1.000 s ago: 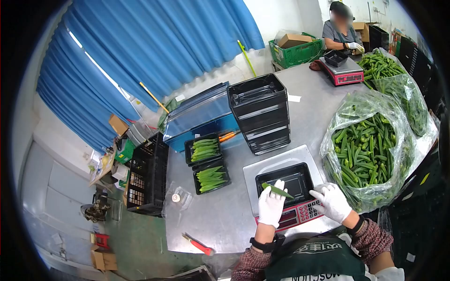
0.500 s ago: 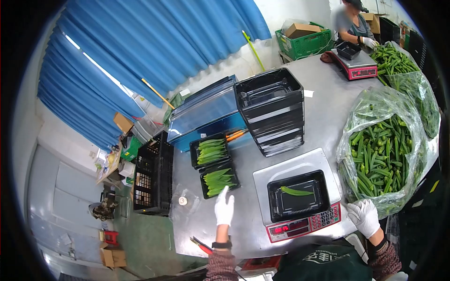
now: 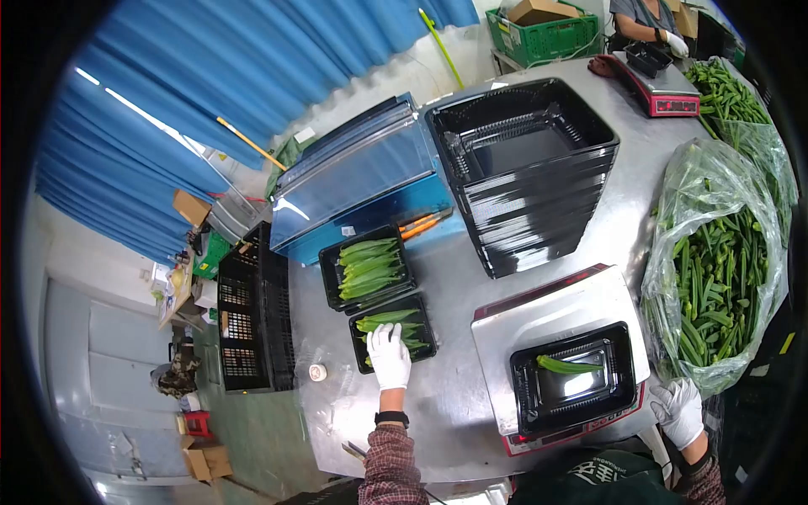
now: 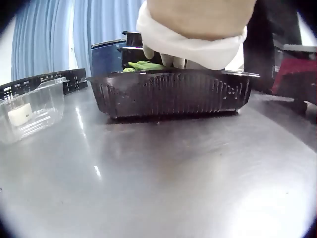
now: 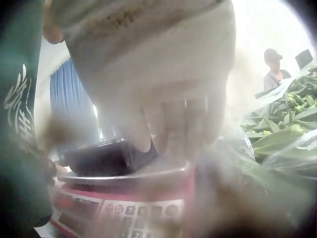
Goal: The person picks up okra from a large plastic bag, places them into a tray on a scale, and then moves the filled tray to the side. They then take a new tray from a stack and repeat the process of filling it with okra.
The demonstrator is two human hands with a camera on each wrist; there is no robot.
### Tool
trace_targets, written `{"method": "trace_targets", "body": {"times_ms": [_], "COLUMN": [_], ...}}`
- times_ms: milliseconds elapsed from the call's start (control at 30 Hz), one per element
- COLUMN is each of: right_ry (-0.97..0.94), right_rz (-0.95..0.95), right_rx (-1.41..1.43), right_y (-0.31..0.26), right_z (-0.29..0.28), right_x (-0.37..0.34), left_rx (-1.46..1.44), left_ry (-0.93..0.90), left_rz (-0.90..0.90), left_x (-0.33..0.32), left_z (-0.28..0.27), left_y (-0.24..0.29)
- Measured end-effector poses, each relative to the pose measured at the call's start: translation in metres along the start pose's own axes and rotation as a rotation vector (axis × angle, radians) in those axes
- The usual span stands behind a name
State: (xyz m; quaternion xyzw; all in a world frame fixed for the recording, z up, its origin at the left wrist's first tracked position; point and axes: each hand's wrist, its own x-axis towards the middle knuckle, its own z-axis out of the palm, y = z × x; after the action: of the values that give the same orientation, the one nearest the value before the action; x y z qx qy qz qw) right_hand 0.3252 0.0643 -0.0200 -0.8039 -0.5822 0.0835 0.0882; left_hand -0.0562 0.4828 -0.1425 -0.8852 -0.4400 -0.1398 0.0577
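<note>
My gloved left hand (image 3: 390,358) reaches over the nearer black tray (image 4: 173,96), its fingertips down at the okra (image 3: 385,319) lying there. In the left wrist view, the tray's near wall and the glove hide most of what the fingers touch. A single okra pod (image 3: 569,366) lies in another black tray (image 3: 523,400), set on the scale (image 3: 513,324). At the right of the scale rests my gloved right hand (image 3: 679,412), fingers loosely bent and holding nothing. The right wrist view shows that glove blurred above the scale's keypad (image 5: 141,213).
A second okra-filled tray (image 3: 335,290) sits behind the nearer one. Tall stacked black trays (image 3: 539,210) stand beyond the scale. To the right is a clear bag (image 3: 673,244) of okra. A blue-sided box (image 3: 362,181) and black crate (image 3: 282,328) stand left. Another person (image 3: 644,21) works opposite.
The left hand has left the tray on the scale, where the pod now lies, and moved left onto the nearer okra tray. The right hand has shifted right, off the scale's edge.
</note>
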Motion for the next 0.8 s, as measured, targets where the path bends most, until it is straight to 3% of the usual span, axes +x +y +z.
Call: {"method": "trace_targets", "body": {"times_ms": [233,333,433,567,667,800], "right_ry": [-0.065,-0.061,-0.064,-0.074,-0.096,-0.097], "right_rz": [-0.019,-0.019,-0.017,-0.025,-0.018,-0.019], "right_rx": [0.020,0.017,0.011,0.027,0.042,0.045], "right_y": [-0.007,-0.009,-0.013,-0.017,-0.018,-0.020], "right_z": [0.004,0.002,0.001,0.001,0.002,0.001], "right_x": [0.015,0.017,0.018,0.017,0.016,0.018], "left_rx": [-0.073,-0.111,-0.133,-0.021,0.034,0.028], "left_ry": [-0.132,-0.018,-0.022,0.106,0.154,0.043], "left_rz": [-0.093,-0.105,-0.172,-0.026,-0.012,-0.116], "left_x": [0.012,0.020,0.011,0.006,0.010,0.014], "left_z": [0.005,-0.001,0.003,0.009,0.002,0.012], "left_y": [0.001,0.006,0.000,-0.003,-0.002,-0.008]}}
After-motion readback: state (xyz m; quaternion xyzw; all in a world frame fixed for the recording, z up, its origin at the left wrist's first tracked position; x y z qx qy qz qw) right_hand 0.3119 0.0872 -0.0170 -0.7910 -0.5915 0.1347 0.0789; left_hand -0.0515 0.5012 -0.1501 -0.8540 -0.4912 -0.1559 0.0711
